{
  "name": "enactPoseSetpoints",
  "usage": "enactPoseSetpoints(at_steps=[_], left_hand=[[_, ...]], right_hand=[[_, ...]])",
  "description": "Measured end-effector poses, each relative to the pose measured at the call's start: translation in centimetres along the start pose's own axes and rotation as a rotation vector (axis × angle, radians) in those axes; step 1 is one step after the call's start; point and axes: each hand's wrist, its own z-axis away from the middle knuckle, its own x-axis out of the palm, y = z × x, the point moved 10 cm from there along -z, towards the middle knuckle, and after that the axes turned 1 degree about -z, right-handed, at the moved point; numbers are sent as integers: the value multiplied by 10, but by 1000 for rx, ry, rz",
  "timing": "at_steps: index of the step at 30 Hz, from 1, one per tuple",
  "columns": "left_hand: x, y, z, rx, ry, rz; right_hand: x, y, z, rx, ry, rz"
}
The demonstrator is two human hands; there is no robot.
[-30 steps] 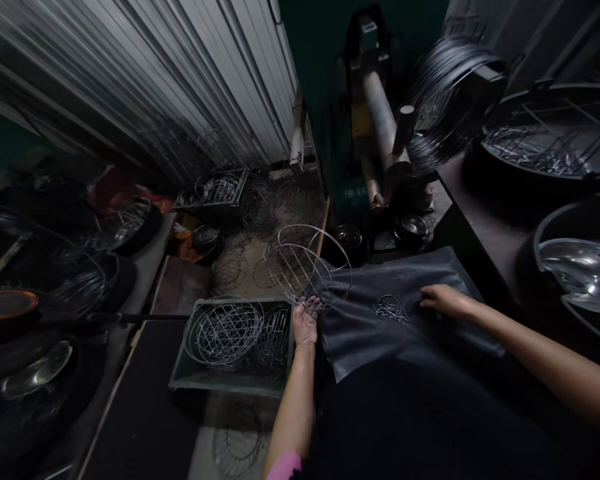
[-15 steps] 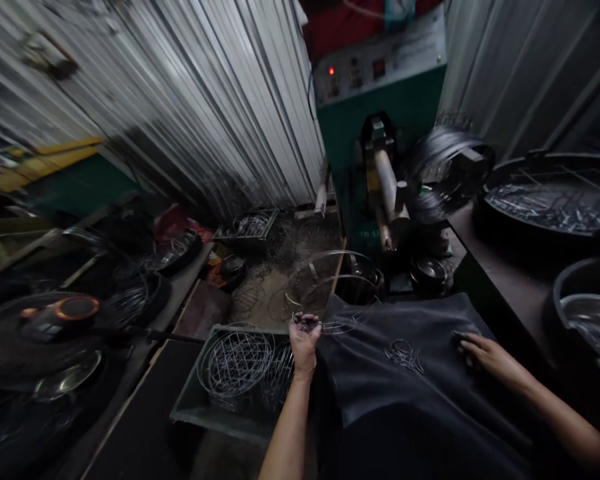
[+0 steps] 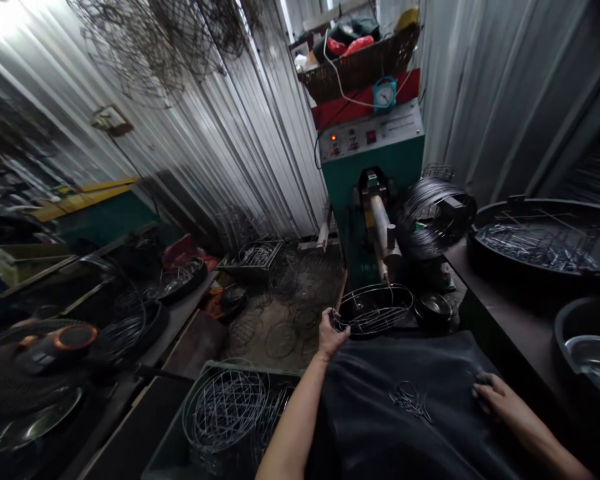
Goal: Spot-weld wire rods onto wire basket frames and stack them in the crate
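Note:
My left hand (image 3: 332, 335) is closed on the near left rim of a round wire rack (image 3: 375, 323), held tilted. Its far rim appears right by the tip of the welding machine's electrode (image 3: 385, 267); contact cannot be told. My right hand (image 3: 491, 393) has its fingers pinched over the right side of a dark apron (image 3: 375, 393); what they hold, if anything, is too dark to name. On the apron, between the hands, lies a small heap of bent wire pieces (image 3: 411, 401).
Left of my forearm stands a green bin (image 3: 173, 427) with round wire racks (image 3: 227, 407). A wire coil (image 3: 435, 217) sits beside the green machine (image 3: 343, 193). At right are a black tray (image 3: 545, 270) of metal pieces and a black tub (image 3: 565, 327).
My left hand has brought the wire rack right, in front of the machine's electrode. My right hand has shifted slightly right and down in view. The camera has tilted up.

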Motion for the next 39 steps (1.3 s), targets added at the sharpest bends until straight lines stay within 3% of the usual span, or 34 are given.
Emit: enactPoseSetpoints(at_steps=[13,17,27,32,39], left_hand=[[38,-30,31,-310,24,426],[48,-39,38,-330,40,494],[42,-56,34,-356,177,519],[54,-39,40,-474,104,650],[59,-6,52,-584,84,736]], right_hand=[[5,-15,12,-1,-18,-104],[7,-10,11,15,-60,-127],[8,-9,8,40,-31,-191],[3,-9,7,31,-2,-222],[-28,-12,5,-60,160,-153]])
